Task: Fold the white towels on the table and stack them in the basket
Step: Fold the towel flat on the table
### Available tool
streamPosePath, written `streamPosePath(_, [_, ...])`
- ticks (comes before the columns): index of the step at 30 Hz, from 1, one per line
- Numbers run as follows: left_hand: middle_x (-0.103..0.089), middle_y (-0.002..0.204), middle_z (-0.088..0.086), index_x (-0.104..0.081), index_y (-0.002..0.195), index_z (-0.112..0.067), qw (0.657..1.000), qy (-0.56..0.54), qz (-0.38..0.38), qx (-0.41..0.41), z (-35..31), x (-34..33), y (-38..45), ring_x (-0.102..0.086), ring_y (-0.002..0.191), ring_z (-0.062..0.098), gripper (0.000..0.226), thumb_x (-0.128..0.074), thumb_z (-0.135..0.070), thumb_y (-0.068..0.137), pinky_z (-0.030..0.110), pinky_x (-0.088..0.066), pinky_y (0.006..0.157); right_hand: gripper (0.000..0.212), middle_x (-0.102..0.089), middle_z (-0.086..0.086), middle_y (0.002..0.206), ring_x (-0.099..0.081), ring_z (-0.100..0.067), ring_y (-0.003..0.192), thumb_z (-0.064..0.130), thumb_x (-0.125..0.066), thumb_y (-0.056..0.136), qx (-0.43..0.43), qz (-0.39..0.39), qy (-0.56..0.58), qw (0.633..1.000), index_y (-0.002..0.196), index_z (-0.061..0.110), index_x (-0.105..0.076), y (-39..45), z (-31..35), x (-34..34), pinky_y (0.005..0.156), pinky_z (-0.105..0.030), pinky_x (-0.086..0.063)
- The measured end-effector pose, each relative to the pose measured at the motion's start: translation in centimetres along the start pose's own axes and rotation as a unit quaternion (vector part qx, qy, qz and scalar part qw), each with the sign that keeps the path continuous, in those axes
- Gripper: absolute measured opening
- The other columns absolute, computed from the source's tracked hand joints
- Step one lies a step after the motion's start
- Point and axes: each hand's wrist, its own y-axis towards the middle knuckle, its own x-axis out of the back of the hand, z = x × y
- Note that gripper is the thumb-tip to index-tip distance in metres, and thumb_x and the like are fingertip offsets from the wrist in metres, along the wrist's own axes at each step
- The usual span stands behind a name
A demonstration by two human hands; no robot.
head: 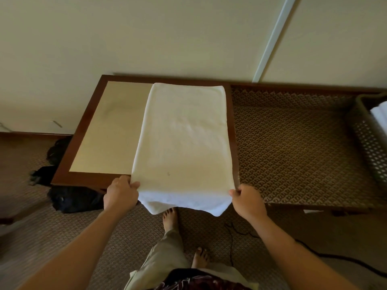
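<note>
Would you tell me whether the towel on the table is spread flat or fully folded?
Spread flat: the towel lies long across the table, near edge hanging off.

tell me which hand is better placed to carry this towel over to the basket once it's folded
Right, probably. The basket stands at the far right of the view, on the side of the right hand. The left hand pinches the towel at its opposite near corner, farther from the basket.

basket (368,130) cropped right — inside towels (380,114) too
</note>
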Motion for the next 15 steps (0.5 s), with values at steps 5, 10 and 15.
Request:
streamPosePath(5, [-0.039,0.146,0.009,-0.045,0.134,-0.022,0.989,0.032,-0.110,-0.095,-2.7,-1.8,-3.0,-0.042,0.129,0.038,0.054,-0.063,-0.015,0.083,0.055,-0.038,0.106,0.043,-0.049,-0.006,0.128,-0.049,-0.028,0.116,0.019,-0.060,0.084,0.108,-0.164,-0.089,0.977,0.125,0.021,-0.049,-1.3,3.8,-1.8,0.095,-0.050,-0.042])
streamPosePath(10, [0.006,0.172,0.000,-0.017,0.160,-0.032,0.948,0.128,-0.018,-0.291,-7.3,-4.8,-1.5,0.009,0.157,0.024,0.057,-0.025,-0.044,0.105,0.051,0.002,0.126,0.061,0.003,-0.004,0.172,0.002,-0.028,0.158,0.036,-0.035,0.103,0.252,-0.032,-0.149,0.956,0.161,0.025,-0.018,0.1,9.1,-5.6,0.122,-0.059,-0.008])
streamPosePath(15, [0.024,0.168,-0.009,0.006,0.162,-0.039,0.934,0.191,0.007,-0.302,-5.8,-4.9,2.1,0.020,0.156,0.019,0.075,0.004,-0.068,0.093,0.049,0.010,0.126,0.065,0.026,0.005,0.167,0.024,-0.022,0.154,0.059,-0.011,0.105,0.258,0.008,-0.233,0.937,0.162,0.036,0.010,3.4,8.7,-6.5,0.124,-0.055,0.012])
